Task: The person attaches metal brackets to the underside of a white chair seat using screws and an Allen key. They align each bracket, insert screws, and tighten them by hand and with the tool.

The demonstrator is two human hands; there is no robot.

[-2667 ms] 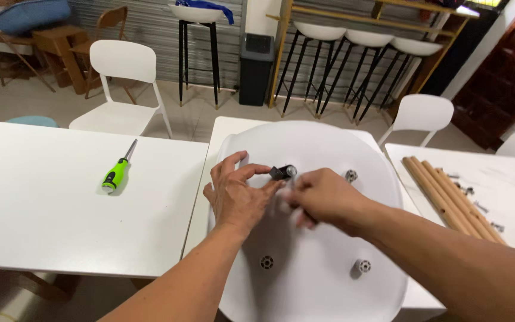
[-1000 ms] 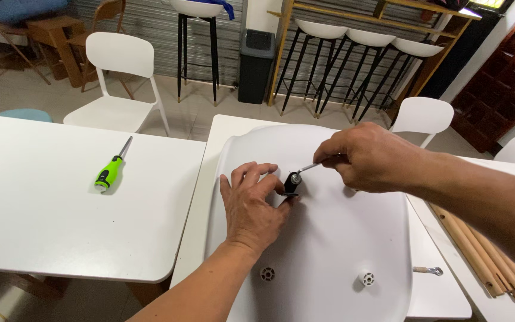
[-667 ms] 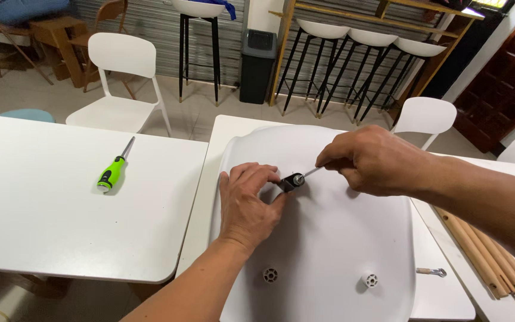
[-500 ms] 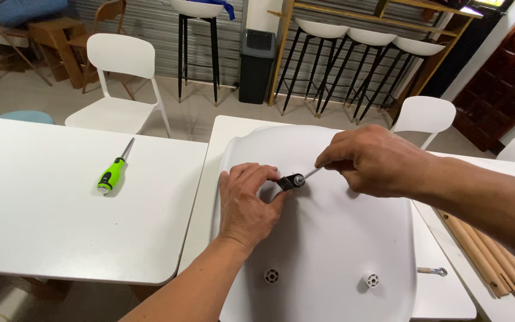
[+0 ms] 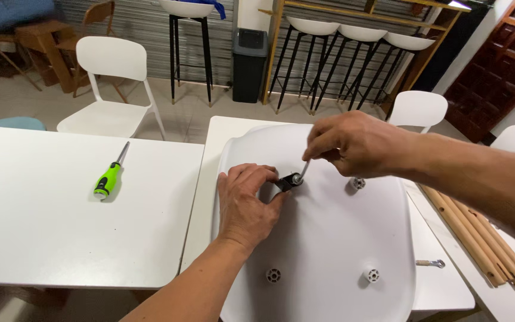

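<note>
A person's left hand point(image 5: 247, 206) presses flat on an upturned white chair seat point(image 5: 323, 238) lying on a table point(image 5: 61, 220), its fingers pinching a small black bracket point(image 5: 284, 181) at the seat's 11 o'clock. The right hand point(image 5: 353, 143), fingers closed, grips a thin metal key point(image 5: 303, 170) set in the bolt there. The key could slip off and scratch the plastic if it tilts. The bolt head is hard to make out. A green screwdriver point(image 5: 108, 177) lies at 9 o'clock.
</note>
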